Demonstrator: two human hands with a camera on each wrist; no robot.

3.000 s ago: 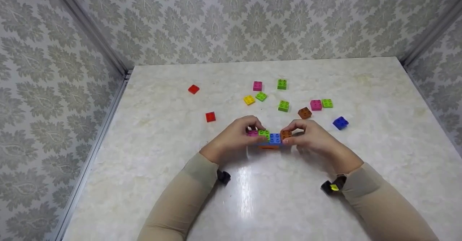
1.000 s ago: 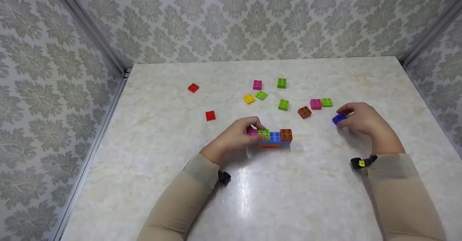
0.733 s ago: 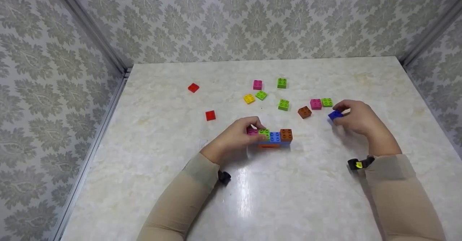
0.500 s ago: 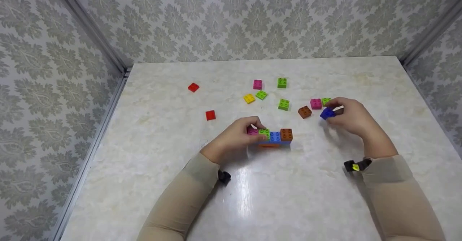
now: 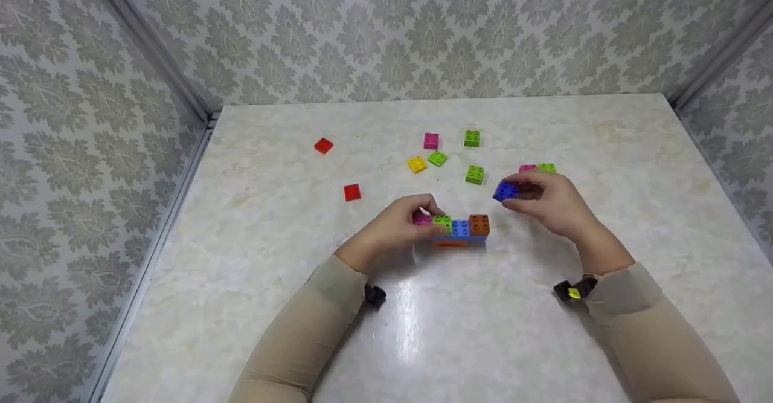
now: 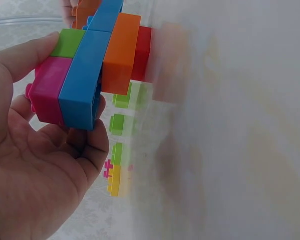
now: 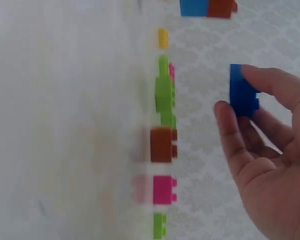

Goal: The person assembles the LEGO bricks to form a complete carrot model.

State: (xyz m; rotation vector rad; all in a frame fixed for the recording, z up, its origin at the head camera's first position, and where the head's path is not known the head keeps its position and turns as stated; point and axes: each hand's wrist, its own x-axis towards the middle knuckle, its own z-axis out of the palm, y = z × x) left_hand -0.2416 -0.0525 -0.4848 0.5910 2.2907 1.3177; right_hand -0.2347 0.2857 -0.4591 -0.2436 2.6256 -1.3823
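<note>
My left hand (image 5: 395,228) grips the left end of a toy brick assembly (image 5: 461,230), thumb and fingers at its pink and green bricks. In the left wrist view its layers show: a red brick (image 6: 142,54) lowest, an orange brick (image 6: 120,55), a blue layer (image 6: 82,82), then a pink brick (image 6: 50,90) and a green brick (image 6: 68,43). A light blue brick and a brown brick (image 5: 479,225) top the right half. Just behind and right of that end, my right hand (image 5: 555,206) pinches a dark blue brick (image 5: 505,191), raised above the table in the right wrist view.
Loose bricks lie farther back: a yellow one (image 5: 416,164), a pink one (image 5: 431,141) and several green ones, including one near the middle (image 5: 474,174). Two flat red pieces (image 5: 352,192) lie left. A loose brown brick (image 7: 161,145) is hidden behind my right hand in the head view.
My right hand left the brown brick on the assembly, took the dark blue brick from the right side and carried it left towards the assembly. My left hand has stayed put.
</note>
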